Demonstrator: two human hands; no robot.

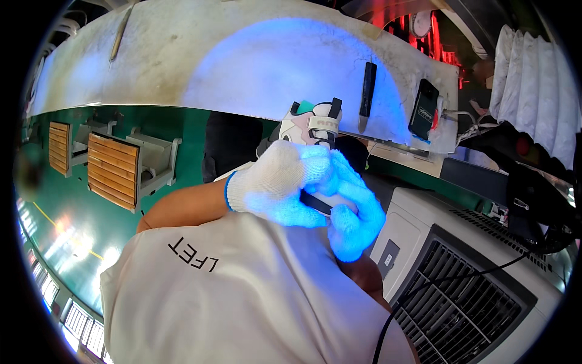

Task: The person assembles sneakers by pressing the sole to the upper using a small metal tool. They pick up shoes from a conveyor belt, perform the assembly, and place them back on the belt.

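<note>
A small sneaker (295, 127), white with pink and black parts and a pale strap, is held in front of my body at the table's near edge, its strap side pointing away from me. White knit gloves cover both hands. My left hand (276, 179) wraps its fingers over the shoe from the left. Bright blue light falls on my right hand (357, 209), which is closed round the near end from the right. Between the two hands shows a dark strip (316, 203); I cannot tell whether it belongs to the shoe. The gloves hide most of the shoe's near part.
The pale worktable (157, 67) curves across the far side. On it lie a black-handled knife (368, 88), a black phone (424, 109) and a thin tool (121, 33). Wooden-topped seats (113, 170) stand at left. A grilled white machine (403, 224) is close at right.
</note>
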